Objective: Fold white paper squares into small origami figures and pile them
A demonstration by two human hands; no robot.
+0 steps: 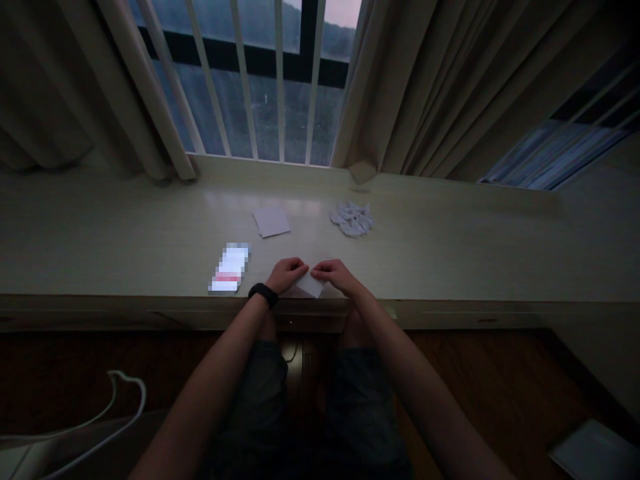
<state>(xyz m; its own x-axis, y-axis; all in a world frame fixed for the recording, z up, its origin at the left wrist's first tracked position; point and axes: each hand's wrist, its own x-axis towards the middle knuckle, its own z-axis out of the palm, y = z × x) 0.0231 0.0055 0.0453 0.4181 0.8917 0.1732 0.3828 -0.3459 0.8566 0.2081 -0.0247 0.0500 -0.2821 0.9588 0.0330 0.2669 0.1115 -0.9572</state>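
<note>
A small white sheet of paper (311, 287) lies at the front edge of the pale ledge, between my hands. My left hand (287, 272), with a black band on its wrist, pinches the paper's upper left part. Close beside it, my right hand (336, 272) pinches the upper right part, thumb and finger together. Beyond my left hand lies a stack of square white paper (271, 221). Several crumpled or folded white paper pieces (352, 219) form a pile further back on the right.
A phone with a lit, blurred screen (230, 268) lies left of my hands. The pale ledge (450, 240) runs under a barred window with curtains (400, 87). Near the right curtain sits a beige square object (363, 173). A white cable (143, 400) hangs at lower left.
</note>
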